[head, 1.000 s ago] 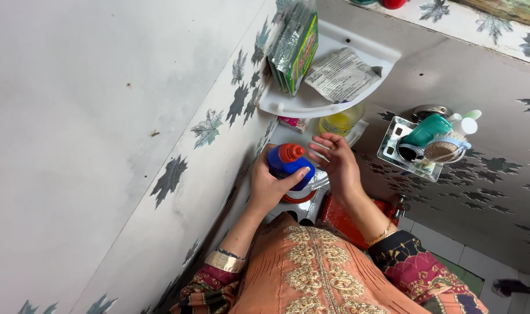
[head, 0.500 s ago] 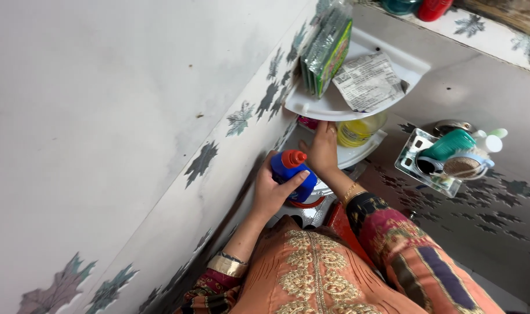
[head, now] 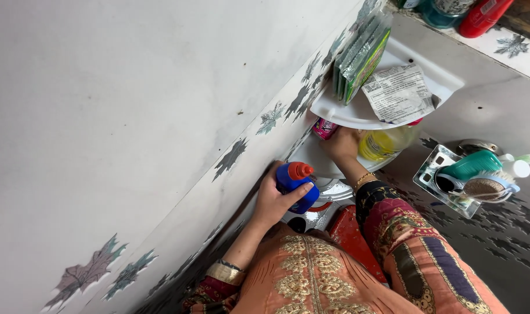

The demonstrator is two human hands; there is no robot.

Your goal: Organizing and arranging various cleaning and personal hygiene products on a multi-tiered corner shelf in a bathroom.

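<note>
Even, soft daylight, sharp focus throughout, faint shadows beneath shelves, tilted wide-angle view.

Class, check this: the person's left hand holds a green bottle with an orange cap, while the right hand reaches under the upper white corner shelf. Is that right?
Not quite. The head view shows the left hand holding a blue bottle, not green. Its cap is orange, and the right hand does reach under the upper white corner shelf.

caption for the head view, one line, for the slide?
Left hand grips a blue plastic bottle with orange cap while right hand reaches onto the white plastic corner shelf beside a yellow bottle.
</note>
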